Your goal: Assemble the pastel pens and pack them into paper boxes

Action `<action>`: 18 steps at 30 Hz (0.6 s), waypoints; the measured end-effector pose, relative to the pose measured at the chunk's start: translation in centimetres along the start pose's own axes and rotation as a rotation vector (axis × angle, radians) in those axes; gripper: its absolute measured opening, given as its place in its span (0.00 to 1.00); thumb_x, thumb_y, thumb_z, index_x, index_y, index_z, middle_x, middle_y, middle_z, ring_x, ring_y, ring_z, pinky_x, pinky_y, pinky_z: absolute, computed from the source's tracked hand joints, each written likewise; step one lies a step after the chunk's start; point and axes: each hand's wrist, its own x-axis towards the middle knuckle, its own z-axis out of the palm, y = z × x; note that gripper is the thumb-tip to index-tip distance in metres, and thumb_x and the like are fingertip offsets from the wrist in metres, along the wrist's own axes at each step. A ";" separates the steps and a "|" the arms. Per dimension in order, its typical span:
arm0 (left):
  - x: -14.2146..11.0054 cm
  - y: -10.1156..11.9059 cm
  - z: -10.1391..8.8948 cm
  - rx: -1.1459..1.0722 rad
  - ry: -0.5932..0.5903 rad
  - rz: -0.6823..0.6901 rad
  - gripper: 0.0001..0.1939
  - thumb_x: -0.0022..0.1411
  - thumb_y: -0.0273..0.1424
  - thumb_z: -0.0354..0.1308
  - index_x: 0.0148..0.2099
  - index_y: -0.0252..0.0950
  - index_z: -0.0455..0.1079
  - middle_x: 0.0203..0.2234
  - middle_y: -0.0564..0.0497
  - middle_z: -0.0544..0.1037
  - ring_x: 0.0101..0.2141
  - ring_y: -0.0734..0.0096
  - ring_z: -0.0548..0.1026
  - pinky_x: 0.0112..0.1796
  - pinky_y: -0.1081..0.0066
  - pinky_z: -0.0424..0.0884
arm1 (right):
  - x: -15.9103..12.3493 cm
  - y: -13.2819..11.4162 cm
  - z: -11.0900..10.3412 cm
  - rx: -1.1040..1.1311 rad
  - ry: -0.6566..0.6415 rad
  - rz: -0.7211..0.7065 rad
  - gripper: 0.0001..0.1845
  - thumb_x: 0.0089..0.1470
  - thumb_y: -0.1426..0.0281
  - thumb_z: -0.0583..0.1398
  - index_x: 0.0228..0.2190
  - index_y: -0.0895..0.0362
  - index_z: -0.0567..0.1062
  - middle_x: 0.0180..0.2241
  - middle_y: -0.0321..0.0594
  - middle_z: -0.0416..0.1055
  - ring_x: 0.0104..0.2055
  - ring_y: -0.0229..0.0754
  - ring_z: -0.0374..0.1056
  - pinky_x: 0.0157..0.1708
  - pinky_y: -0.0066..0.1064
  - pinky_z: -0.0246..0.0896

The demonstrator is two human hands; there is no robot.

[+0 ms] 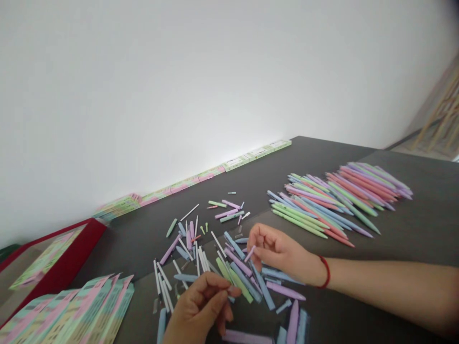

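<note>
My right hand (pixel 281 251), with a red cord on its wrist, pinches a small purple pen part (pixel 250 253) between thumb and fingers. Lower and to its left, my left hand (pixel 206 306) has thumb and forefinger pressed together; what sits at the fingertips, if anything, is too small to make out. Around and beneath both hands lie loose pen pieces: purple barrels (pixel 238 261), blue barrels (pixel 263 290), a green barrel (pixel 241 285) and thin white refills (pixel 203 260). Small clear pieces (pixel 239 235) are scattered among them.
Whole pens (pixel 322 205) in pastel colours lie in a long pile at the right of the dark table (pixel 333 145). Printed cartons (pixel 258 154) line the white wall. Printed packets (pixel 86 310) fan out at the lower left, beside a red box (pixel 77 253).
</note>
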 end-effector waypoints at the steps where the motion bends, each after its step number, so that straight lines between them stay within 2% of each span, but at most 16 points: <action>1: 0.1 -0.2 0.3 -0.093 -0.013 -0.006 0.14 0.53 0.41 0.64 0.35 0.37 0.68 0.22 0.57 0.74 0.19 0.80 0.67 0.18 0.80 0.63 | -0.4 -0.2 0.5 0.002 -0.026 0.008 0.12 0.58 0.61 0.57 0.32 0.56 0.63 0.23 0.32 0.67 0.24 0.33 0.63 0.25 0.26 0.57; 4: 0.3 -0.7 0.8 -0.226 -0.027 -0.001 0.17 0.49 0.43 0.67 0.34 0.36 0.70 0.24 0.56 0.76 0.19 0.82 0.66 0.16 0.81 0.61 | -1.4 -0.4 1.5 -0.061 -0.080 0.011 0.07 0.59 0.66 0.56 0.33 0.57 0.64 0.25 0.33 0.66 0.25 0.33 0.63 0.26 0.25 0.58; 8: 0.2 -0.7 0.9 -0.175 -0.039 -0.010 0.18 0.49 0.44 0.67 0.34 0.36 0.70 0.22 0.55 0.76 0.18 0.81 0.67 0.17 0.81 0.62 | -1.8 -0.4 1.5 -0.209 -0.125 -0.035 0.03 0.58 0.72 0.56 0.35 0.58 0.65 0.27 0.34 0.67 0.27 0.34 0.63 0.28 0.26 0.58; 10: 0.1 -0.5 0.8 -0.110 -0.020 -0.002 0.18 0.51 0.46 0.64 0.35 0.37 0.69 0.24 0.54 0.77 0.19 0.79 0.67 0.18 0.79 0.62 | -1.5 -0.6 1.0 -0.269 -0.107 -0.061 0.03 0.57 0.73 0.56 0.35 0.58 0.66 0.27 0.35 0.67 0.27 0.34 0.63 0.28 0.26 0.58; 15: 0.0 -0.1 0.9 0.385 0.139 0.169 0.08 0.60 0.36 0.53 0.38 0.40 0.69 0.25 0.55 0.77 0.26 0.74 0.71 0.27 0.76 0.65 | -0.1 -0.4 -0.6 -0.281 0.048 -0.080 0.01 0.57 0.74 0.55 0.34 0.58 0.65 0.26 0.34 0.69 0.26 0.34 0.62 0.26 0.25 0.56; 18: 0.3 -0.4 1.1 0.623 0.079 0.218 0.07 0.61 0.33 0.49 0.37 0.41 0.69 0.27 0.55 0.78 0.28 0.71 0.73 0.33 0.73 0.65 | 0.2 0.4 -1.0 -0.317 -0.005 -0.045 0.03 0.56 0.75 0.55 0.34 0.58 0.65 0.27 0.35 0.71 0.26 0.34 0.64 0.26 0.25 0.57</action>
